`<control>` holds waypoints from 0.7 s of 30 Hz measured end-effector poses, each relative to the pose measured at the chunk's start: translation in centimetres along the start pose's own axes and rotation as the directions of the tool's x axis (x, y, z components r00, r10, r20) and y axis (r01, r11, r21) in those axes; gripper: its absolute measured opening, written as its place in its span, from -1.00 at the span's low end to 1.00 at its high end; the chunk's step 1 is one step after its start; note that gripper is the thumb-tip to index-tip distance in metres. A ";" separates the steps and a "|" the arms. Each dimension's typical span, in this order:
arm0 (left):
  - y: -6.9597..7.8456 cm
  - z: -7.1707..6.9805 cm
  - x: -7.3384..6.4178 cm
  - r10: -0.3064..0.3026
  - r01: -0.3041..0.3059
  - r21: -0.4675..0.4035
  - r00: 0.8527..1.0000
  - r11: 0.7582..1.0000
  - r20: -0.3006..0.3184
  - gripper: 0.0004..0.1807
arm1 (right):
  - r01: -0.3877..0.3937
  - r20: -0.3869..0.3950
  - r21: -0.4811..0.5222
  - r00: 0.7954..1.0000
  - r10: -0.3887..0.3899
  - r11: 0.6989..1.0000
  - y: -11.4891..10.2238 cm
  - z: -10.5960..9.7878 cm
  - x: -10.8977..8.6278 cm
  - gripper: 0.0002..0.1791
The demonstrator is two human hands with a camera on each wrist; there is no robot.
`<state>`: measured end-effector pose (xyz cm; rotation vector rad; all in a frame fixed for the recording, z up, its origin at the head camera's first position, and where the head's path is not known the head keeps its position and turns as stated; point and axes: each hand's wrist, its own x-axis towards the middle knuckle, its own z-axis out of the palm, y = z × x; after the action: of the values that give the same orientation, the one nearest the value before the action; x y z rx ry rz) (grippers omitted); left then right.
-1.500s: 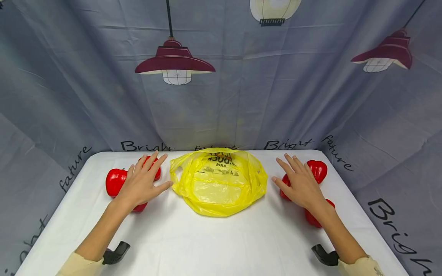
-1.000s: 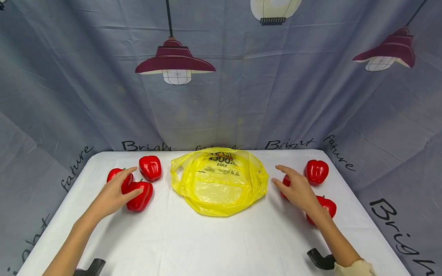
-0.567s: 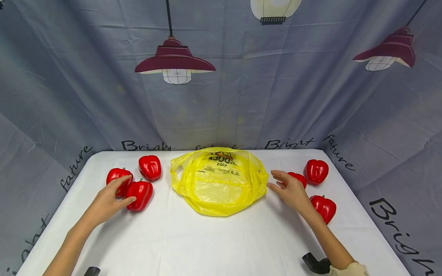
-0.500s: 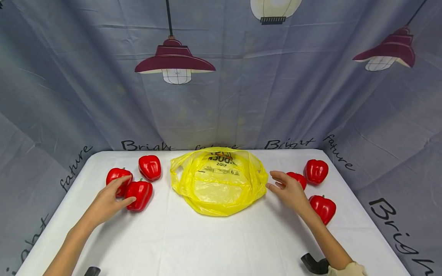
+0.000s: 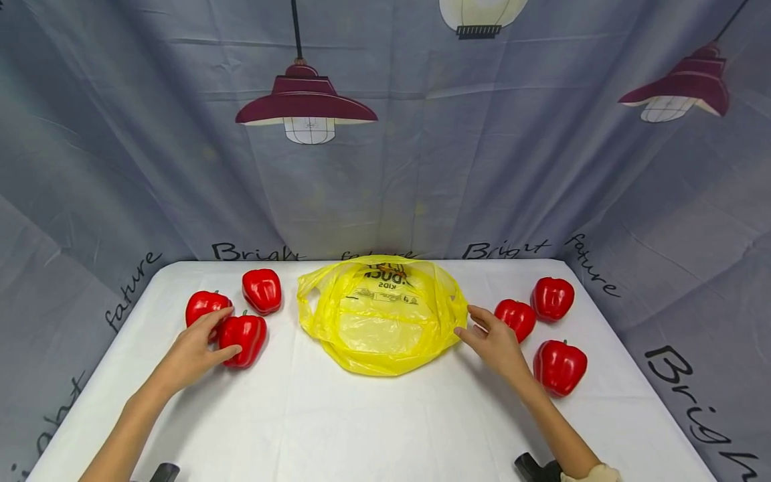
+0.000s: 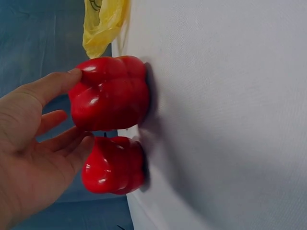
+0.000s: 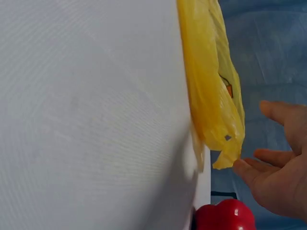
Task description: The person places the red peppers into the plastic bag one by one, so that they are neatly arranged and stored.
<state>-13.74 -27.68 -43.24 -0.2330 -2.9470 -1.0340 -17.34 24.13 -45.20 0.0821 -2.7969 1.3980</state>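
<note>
On the left of the white table, my left hand (image 5: 191, 355) spreads thumb and fingers over the front red bell pepper (image 5: 248, 340). In the left wrist view the thumb lies at this pepper's (image 6: 112, 96) near side, fingers apart beyond it towards the left pepper (image 6: 114, 166); firm contact cannot be told. A yellow plastic bag (image 5: 379, 335) lies mid-table, its mouth spread. At the bag's right edge is my right hand (image 5: 496, 345), thumb and fingers parted. In the right wrist view a fingertip (image 7: 240, 165) comes close to the bag's (image 7: 206, 86) corner.
Behind the left hand sits another red pepper (image 5: 262, 292). Several more stand at the right: one beside the right hand (image 5: 515, 319), one behind (image 5: 552, 298), one nearer (image 5: 560, 368). A grey printed curtain (image 5: 385, 187) borders the white table (image 5: 361, 428).
My left hand has drawn back from above the peppers, then settled around the front one. The right hand has moved left from the right-hand peppers to the bag's edge.
</note>
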 end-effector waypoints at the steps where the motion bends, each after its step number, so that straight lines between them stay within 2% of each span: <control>1: 0.0 0.0 0.0 -0.004 0.004 -0.004 1.000 1.000 0.003 -0.16 | -0.005 0.001 -0.002 1.000 0.005 1.000 0.0 0.1 0.0 -0.28; 7: 0.0 0.2 0.0 -0.032 0.032 -0.015 0.999 0.999 0.016 -0.12 | -0.035 -0.003 -0.040 0.999 0.035 0.999 0.2 0.4 0.0 -0.23; 10: 0.0 0.4 0.0 -0.029 0.030 -0.013 1.000 0.999 0.006 -0.13 | -0.043 0.002 -0.025 0.999 0.043 0.999 0.3 0.6 0.1 -0.24; 16: 0.0 1.0 -0.1 -0.011 0.010 -0.021 0.999 1.000 -0.030 -0.20 | -0.037 0.007 0.072 0.999 0.036 0.997 0.8 0.9 0.3 -0.36; 21: 0.0 1.3 -0.1 -0.017 0.016 -0.049 1.000 0.999 -0.024 -0.22 | -0.027 -0.010 0.149 1.000 0.029 0.989 1.0 1.2 0.4 -0.44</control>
<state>-13.55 -26.85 -44.29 -0.1957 -2.9094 -1.1042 -17.79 23.77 -46.72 0.0361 -2.6903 1.6054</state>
